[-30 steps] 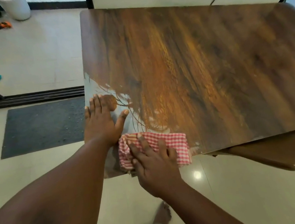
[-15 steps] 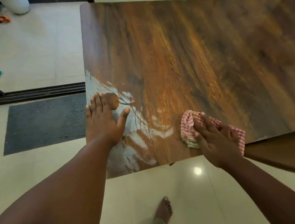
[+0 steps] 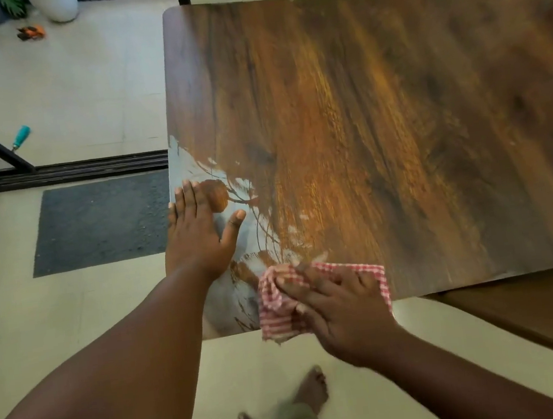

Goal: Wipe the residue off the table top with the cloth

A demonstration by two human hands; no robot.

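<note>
A dark wooden table top (image 3: 377,111) carries a whitish residue (image 3: 191,167) over its near left corner, smeared with streaks. My left hand (image 3: 198,232) lies flat on that residue near the left edge, fingers straight and thumb spread. My right hand (image 3: 337,302) presses a red and white checked cloth (image 3: 275,306) onto the table at the front edge, fingers stretched over it. Part of the cloth hangs over the front edge. The cloth covers the right end of the residue.
A brown chair seat (image 3: 535,314) juts out below the table's front right edge. A dark floor mat (image 3: 101,222) lies left of the table, beside a door track (image 3: 67,171). My bare feet (image 3: 309,391) stand on the tiled floor below.
My right hand has swept the cloth right along the front edge and then back left onto the residue. The near-corner residue now shows streaks. My left hand has stayed in place.
</note>
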